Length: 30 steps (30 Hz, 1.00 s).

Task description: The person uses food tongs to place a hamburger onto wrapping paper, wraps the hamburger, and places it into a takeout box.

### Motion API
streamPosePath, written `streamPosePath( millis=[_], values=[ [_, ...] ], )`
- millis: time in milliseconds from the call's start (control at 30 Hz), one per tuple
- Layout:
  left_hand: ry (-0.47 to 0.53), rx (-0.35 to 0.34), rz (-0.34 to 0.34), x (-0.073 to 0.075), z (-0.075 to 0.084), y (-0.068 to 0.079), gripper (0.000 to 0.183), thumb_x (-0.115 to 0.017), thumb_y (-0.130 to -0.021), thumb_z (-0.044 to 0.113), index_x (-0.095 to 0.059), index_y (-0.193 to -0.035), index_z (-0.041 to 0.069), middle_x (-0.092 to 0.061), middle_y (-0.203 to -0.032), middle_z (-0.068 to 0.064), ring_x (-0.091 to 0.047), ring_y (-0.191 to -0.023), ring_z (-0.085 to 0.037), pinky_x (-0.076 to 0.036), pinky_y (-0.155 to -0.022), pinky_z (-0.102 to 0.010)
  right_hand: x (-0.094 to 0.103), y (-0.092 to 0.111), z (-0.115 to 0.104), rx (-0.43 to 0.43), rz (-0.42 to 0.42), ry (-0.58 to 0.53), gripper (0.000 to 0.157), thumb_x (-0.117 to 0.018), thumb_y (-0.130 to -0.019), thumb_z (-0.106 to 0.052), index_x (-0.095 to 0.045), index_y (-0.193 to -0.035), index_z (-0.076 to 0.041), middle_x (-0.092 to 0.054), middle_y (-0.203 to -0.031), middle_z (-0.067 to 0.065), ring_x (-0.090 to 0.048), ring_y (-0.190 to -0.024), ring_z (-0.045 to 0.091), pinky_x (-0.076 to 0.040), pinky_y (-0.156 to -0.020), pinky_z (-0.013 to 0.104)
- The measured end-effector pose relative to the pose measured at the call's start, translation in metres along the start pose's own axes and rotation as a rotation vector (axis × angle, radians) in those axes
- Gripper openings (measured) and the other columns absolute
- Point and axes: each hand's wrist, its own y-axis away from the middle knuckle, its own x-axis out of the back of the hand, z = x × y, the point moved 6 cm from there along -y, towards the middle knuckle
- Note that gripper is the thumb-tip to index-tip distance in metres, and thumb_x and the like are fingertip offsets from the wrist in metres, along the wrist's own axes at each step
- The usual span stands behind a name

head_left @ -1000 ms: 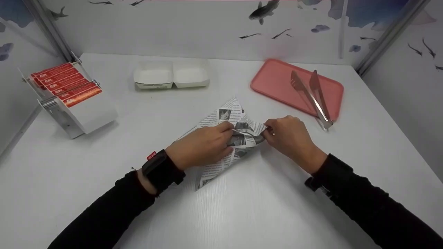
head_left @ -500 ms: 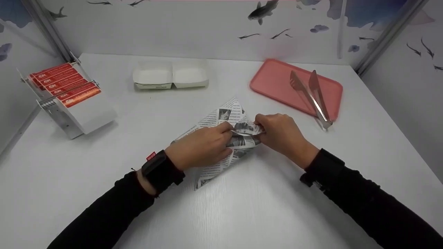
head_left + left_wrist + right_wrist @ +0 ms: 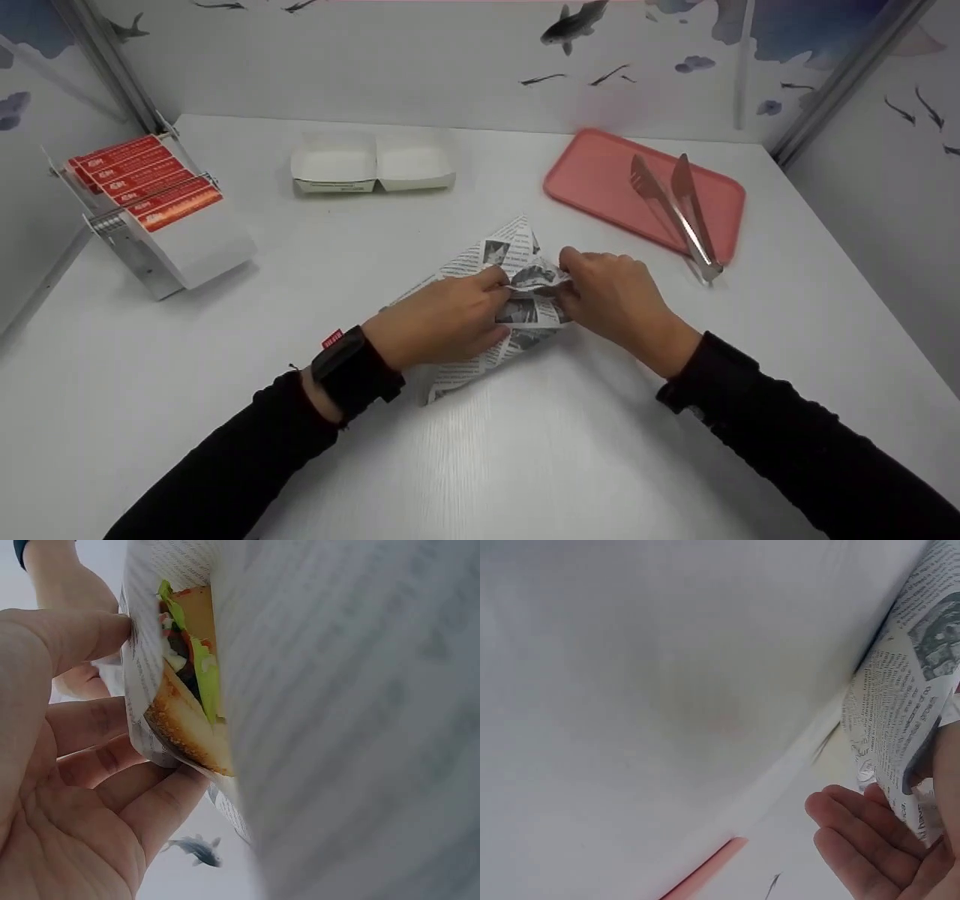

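A burger (image 3: 184,716) with a browned bun, green lettuce and sauce sits inside newsprint-patterned wrapping paper (image 3: 469,370), its open side showing in the left wrist view. My left hand (image 3: 439,319) holds the wrapped burger from the left, thumb on one side and fingertips on the other. On the right, my right hand (image 3: 619,300) pinches a gathered side fold of the paper between thumb and fingers. Three of its fingers extend past the paper (image 3: 889,705) in the right wrist view. In the head view the burger is hidden under paper and hands.
Behind the hands lies an open white clamshell box (image 3: 373,165). At back right, metal tongs (image 3: 686,217) rest on a red tray (image 3: 592,180), handle end over its front edge. A metal rack (image 3: 131,251) with red-and-white cartons (image 3: 187,240) stands at left on the white table (image 3: 525,465).
My right hand has shifted left and taken a fuller pinch on the paper's side, gathering the fold inward. My left hand keeps its hold, nearly unmoved.
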Motion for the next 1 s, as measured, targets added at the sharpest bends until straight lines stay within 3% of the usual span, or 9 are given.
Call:
streamPosePath(
  millis=[100, 133, 200, 267, 367, 567, 767, 1000],
  values=[
    [-0.002, -0.011, 0.014, 0.001, 0.0, -0.001, 0.029, -0.063, -0.107, 0.023, -0.069, -0.116, -0.005, -0.063, -0.124, -0.015, -0.064, -0.08, -0.02, -0.062, -0.072, -0.035, 0.008, 0.007, -0.013, 0.114, -0.009, -0.064, 0.036, -0.076, -0.094, -0.011, -0.068, -0.129, -0.004, -0.077, -0.117, 0.018, -0.076, -0.091, 0.031, -0.064, -0.078, 0.047],
    [-0.002, -0.013, 0.016, 0.001, 0.0, -0.001, 0.031, -0.063, -0.107, 0.023, -0.068, -0.119, -0.005, -0.063, -0.124, -0.015, -0.065, -0.083, -0.021, -0.062, -0.074, -0.035, 0.009, 0.009, -0.019, 0.162, -0.021, -0.083, 0.046, -0.077, -0.097, -0.015, -0.065, -0.139, -0.004, -0.074, -0.131, 0.019, -0.076, -0.107, 0.033, -0.064, -0.09, 0.048],
    [-0.001, -0.013, 0.02, 0.002, -0.001, -0.001, 0.034, -0.063, -0.107, 0.024, -0.068, -0.125, -0.006, -0.063, -0.127, -0.016, -0.068, -0.087, -0.023, -0.063, -0.078, -0.036, 0.009, 0.015, -0.032, 0.251, -0.069, -0.098, 0.058, -0.077, -0.101, -0.023, -0.058, -0.151, -0.001, -0.063, -0.152, 0.021, -0.065, -0.137, 0.037, -0.055, -0.111, 0.051],
    [0.01, -0.006, 0.021, 0.002, -0.002, 0.0, 0.038, -0.064, -0.107, 0.025, -0.067, -0.13, -0.006, -0.063, -0.129, -0.017, -0.069, -0.092, -0.025, -0.064, -0.083, -0.038, 0.006, 0.018, -0.04, 0.306, -0.105, -0.099, 0.064, -0.076, -0.101, -0.029, -0.055, -0.155, 0.0, -0.059, -0.156, 0.021, -0.056, -0.147, 0.036, -0.05, -0.118, 0.051],
    [0.035, 0.006, 0.023, 0.001, -0.004, 0.0, 0.04, -0.065, -0.107, 0.026, -0.067, -0.132, -0.005, -0.062, -0.134, -0.019, -0.071, -0.097, -0.028, -0.063, -0.088, -0.041, 0.002, 0.021, -0.045, 0.303, -0.132, -0.074, 0.069, -0.077, -0.1, -0.033, -0.053, -0.155, 0.001, -0.059, -0.156, 0.019, -0.055, -0.149, 0.035, -0.051, -0.117, 0.051],
    [0.094, 0.006, 0.061, 0.004, -0.007, 0.001, 0.036, -0.068, -0.106, 0.025, -0.069, -0.129, -0.003, -0.064, -0.131, -0.019, -0.073, -0.097, -0.029, -0.063, -0.088, -0.042, -0.001, 0.019, -0.048, 0.288, -0.089, -0.018, 0.066, -0.077, -0.1, -0.033, -0.057, -0.154, -0.002, -0.065, -0.151, 0.016, -0.062, -0.143, 0.031, -0.056, -0.11, 0.049],
    [0.151, -0.036, 0.127, 0.011, -0.013, 0.006, 0.027, -0.069, -0.105, 0.021, -0.068, -0.122, 0.001, -0.069, -0.117, -0.014, -0.069, -0.098, -0.027, -0.06, -0.089, -0.042, -0.005, 0.014, -0.052, 0.304, -0.069, 0.024, 0.056, -0.073, -0.103, -0.03, -0.06, -0.151, -0.004, -0.068, -0.147, 0.014, -0.065, -0.139, 0.029, -0.056, -0.109, 0.048],
    [0.165, -0.09, 0.134, 0.017, -0.017, 0.004, 0.013, -0.067, -0.102, 0.009, -0.063, -0.111, 0.002, -0.075, -0.095, -0.01, -0.07, -0.082, -0.025, -0.06, -0.078, -0.042, -0.002, 0.011, -0.059, 0.363, 0.005, 0.0, 0.047, -0.075, -0.102, -0.022, -0.067, -0.144, -0.003, -0.072, -0.14, 0.015, -0.07, -0.132, 0.028, -0.057, -0.109, 0.046]
  ],
)
